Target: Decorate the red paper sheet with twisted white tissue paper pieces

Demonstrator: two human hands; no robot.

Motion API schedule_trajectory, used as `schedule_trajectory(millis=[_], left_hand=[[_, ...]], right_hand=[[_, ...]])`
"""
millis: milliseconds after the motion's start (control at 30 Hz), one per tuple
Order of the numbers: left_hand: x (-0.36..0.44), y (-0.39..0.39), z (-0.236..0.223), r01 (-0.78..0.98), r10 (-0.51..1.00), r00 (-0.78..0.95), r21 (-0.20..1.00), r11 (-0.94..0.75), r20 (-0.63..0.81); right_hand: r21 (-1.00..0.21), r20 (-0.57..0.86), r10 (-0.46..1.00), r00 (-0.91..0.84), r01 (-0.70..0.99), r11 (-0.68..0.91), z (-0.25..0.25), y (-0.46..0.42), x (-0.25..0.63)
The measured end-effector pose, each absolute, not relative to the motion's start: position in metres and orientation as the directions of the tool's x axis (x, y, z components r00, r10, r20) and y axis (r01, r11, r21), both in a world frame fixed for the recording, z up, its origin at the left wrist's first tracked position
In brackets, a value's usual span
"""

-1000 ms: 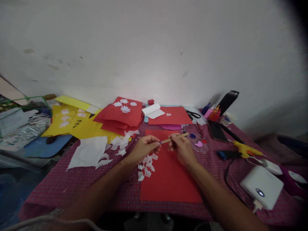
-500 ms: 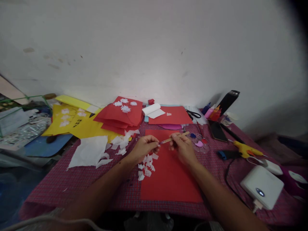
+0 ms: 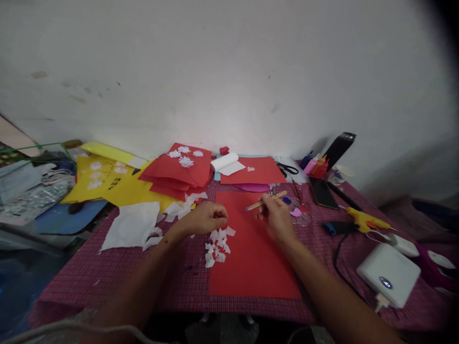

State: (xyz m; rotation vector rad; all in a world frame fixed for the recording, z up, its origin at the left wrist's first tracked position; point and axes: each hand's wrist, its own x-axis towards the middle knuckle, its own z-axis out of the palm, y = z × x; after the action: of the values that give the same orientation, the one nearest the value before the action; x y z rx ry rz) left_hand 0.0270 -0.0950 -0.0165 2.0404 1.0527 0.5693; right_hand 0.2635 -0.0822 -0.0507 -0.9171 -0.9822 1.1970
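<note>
Right hand [image 3: 277, 217] pinches the brush [image 3: 255, 206]; its purplish tip [image 3: 246, 209], toward eight o'clock, could stain red paper [image 3: 253, 263] if lowered.

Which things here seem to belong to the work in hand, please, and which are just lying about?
Likely in use:
- wooden stick, in right hand
- red sheet beneath
- paper scraps near left hand

Probably just lying about:
- phone
- yellow glue gun
- black bottle
- white box

Scraps [image 3: 217, 249] across the sheet [image 3: 256, 267] at left, glue gun [image 3: 365, 220] right, bottles [image 3: 318, 168] farther back (perhaps touching one another)
</note>
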Motion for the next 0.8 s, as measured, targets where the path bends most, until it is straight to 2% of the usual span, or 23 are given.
schedule_trajectory(millis=[100,200,467,600,800], left_hand=[[0.035,-0.096,-0.024,0.527,0.78,0.615,0.676,-0.516,0.115],[0.042,-0.1,-0.027,0.558,0.733,0.671,0.573,-0.601,0.116],[0.05,-0.108,-0.033,0.676,0.745,0.659,0.352,-0.647,0.104],[0.051,-0.106,-0.037,0.683,0.75,0.652,0.341,-0.646,0.115],[0.048,-0.099,-0.039,0.649,0.791,0.576,0.474,-0.596,0.206]], right_hand=[[-0.946,0.121,0.988,0.094,-0.291,0.143,-0.051,-0.082,0.264],[-0.948,0.118,0.989,0.094,-0.286,0.141,-0.05,-0.083,0.263],[-0.95,0.105,0.99,0.097,-0.284,0.128,-0.05,-0.083,0.263],[-0.95,0.104,0.99,0.098,-0.284,0.128,-0.049,-0.083,0.263],[-0.941,0.107,0.985,0.136,-0.307,0.145,-0.049,-0.081,0.263]])
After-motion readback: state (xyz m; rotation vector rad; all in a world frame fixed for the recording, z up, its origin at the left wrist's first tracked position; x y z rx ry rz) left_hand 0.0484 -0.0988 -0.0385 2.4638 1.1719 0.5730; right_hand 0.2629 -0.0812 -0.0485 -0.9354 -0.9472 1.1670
